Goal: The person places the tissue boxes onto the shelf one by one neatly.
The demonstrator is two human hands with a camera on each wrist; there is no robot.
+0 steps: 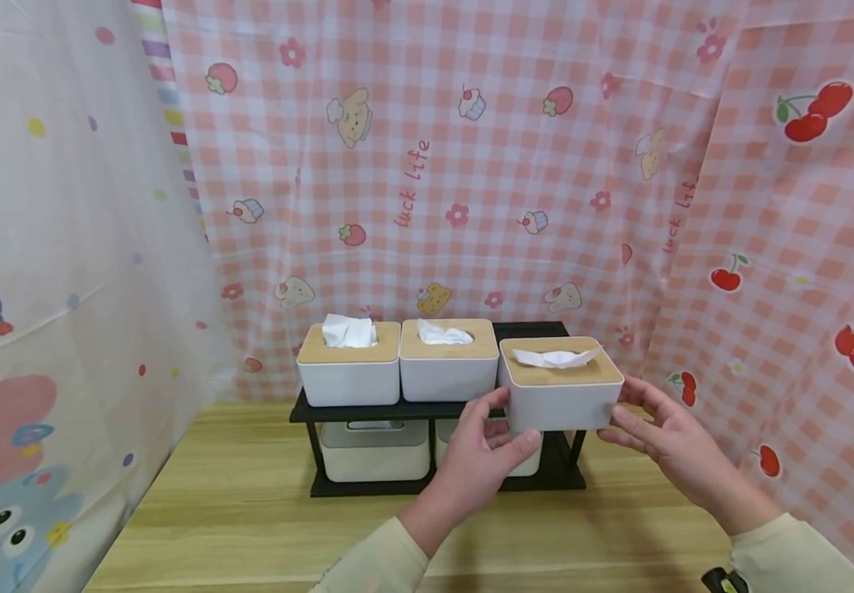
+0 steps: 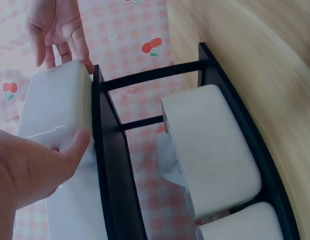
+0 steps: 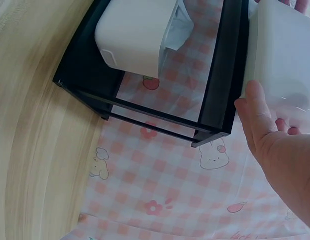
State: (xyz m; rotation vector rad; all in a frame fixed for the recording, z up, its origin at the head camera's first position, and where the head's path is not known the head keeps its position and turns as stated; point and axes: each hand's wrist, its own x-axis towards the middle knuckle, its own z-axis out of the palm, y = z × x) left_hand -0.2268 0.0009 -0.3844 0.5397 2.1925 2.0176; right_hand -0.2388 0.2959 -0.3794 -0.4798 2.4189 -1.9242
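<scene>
Both hands hold a white tissue box (image 1: 563, 403) with a wooden lid and a tissue poking out, at the right end of a black two-tier rack (image 1: 348, 413). My left hand (image 1: 474, 449) grips its left side, thumb along the lower front. At the opposite side, my right hand (image 1: 664, 428) grips the right end. The box juts forward over the upper shelf's front edge in the head view. Seen from the left wrist, the box's white underside (image 2: 57, 105) lies between the two hands. The right wrist view shows the thumb against the box's lower edge (image 3: 260, 60).
Two similar tissue boxes stand side by side on the upper shelf, a left one (image 1: 350, 383) and a middle one (image 1: 449, 377). Below sit two tissue boxes, one (image 1: 375, 461) with a grey top. The rack stands on a wooden table (image 1: 234, 511) before checked curtains (image 1: 456, 165).
</scene>
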